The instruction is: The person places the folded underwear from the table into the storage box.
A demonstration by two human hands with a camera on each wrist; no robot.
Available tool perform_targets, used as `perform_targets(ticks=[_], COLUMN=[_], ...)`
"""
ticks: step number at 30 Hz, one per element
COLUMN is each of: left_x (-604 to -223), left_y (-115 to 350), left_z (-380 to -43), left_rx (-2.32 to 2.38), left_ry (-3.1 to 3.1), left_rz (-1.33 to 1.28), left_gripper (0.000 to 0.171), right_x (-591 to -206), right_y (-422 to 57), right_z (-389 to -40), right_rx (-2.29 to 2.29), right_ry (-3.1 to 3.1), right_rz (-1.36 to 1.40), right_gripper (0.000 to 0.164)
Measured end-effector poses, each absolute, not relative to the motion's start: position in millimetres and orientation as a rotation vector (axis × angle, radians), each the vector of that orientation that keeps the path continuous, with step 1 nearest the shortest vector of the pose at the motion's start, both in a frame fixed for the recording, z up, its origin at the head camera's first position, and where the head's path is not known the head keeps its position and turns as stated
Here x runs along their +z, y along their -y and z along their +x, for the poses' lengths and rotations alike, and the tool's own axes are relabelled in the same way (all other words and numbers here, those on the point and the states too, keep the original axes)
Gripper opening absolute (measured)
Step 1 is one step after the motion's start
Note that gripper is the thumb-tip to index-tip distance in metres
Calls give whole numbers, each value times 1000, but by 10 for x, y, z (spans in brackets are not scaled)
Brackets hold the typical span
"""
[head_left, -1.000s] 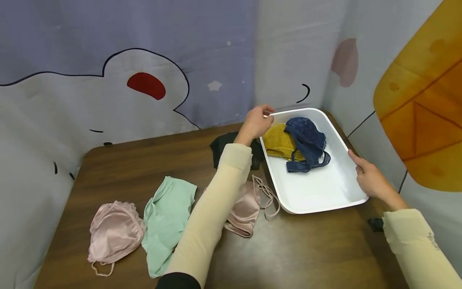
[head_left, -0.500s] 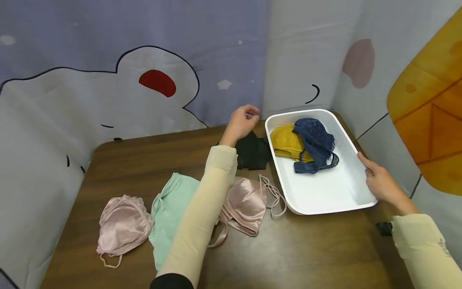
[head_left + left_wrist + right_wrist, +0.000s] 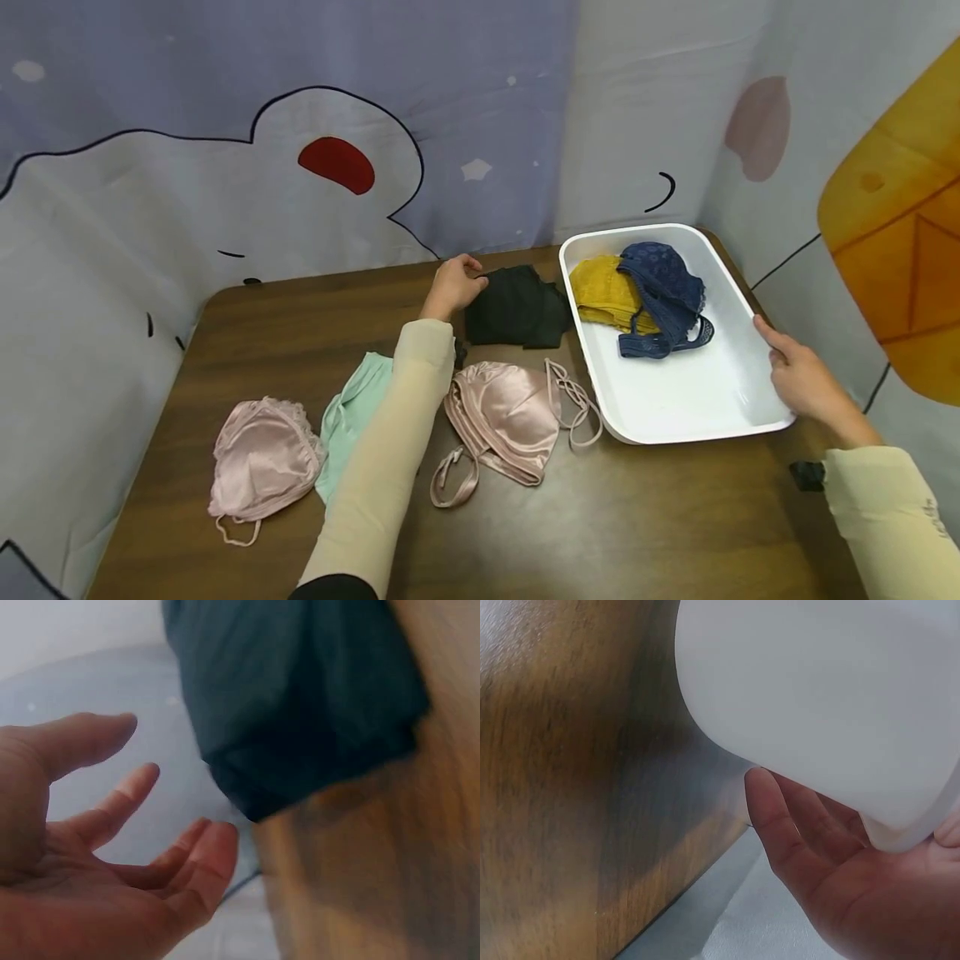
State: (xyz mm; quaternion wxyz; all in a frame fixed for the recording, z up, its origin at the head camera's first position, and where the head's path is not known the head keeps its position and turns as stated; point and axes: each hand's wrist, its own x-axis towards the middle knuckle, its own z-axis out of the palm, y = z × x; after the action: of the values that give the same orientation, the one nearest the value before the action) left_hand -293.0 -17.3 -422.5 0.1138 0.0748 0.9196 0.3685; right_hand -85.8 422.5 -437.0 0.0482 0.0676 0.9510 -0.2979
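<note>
My left hand [image 3: 453, 287] is at the left edge of a folded black garment [image 3: 517, 308]. In the left wrist view its fingers [image 3: 202, 859] are loosely bent and apart from the dark cloth [image 3: 300, 697], holding nothing. My right hand [image 3: 806, 379] grips the right side of a white plastic tray [image 3: 690, 408]. The right wrist view has its fingers [image 3: 769, 806] against the tray's outer wall, under the rim. Inside the tray lie a folded mustard-yellow garment [image 3: 603, 292] and a navy lace bra [image 3: 663, 292], partly overlapping it.
On the wooden table [image 3: 562, 533] lie a folded pink satin garment [image 3: 510, 417] with thin straps, a mint-green garment [image 3: 352, 421] partly under my left forearm, and a pale pink lace-edged bra [image 3: 262, 458]. A printed curtain [image 3: 480, 125] hangs behind the table.
My left hand has left the tray's far left rim and moved left and down to the black garment. My right hand keeps its hold on the tray. The head view has shifted slightly left.
</note>
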Motion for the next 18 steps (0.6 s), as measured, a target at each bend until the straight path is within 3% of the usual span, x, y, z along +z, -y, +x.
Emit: perform_targets(ticks=[4, 18], left_x=[-4350, -4649], left_y=[256, 107], left_z=[-2945, -3003], left_rx=[1010, 1113], left_ry=[-2704, -2683], left_rz=[168, 273], left_gripper=[35, 23], right_x=[-4372, -4383], right_y=[-4228, -4217], right_z=[-851, -844], right_rx=[-914, -941], right_ry=[-2890, -2879], right_rz=[217, 252], right_gripper=[51, 50])
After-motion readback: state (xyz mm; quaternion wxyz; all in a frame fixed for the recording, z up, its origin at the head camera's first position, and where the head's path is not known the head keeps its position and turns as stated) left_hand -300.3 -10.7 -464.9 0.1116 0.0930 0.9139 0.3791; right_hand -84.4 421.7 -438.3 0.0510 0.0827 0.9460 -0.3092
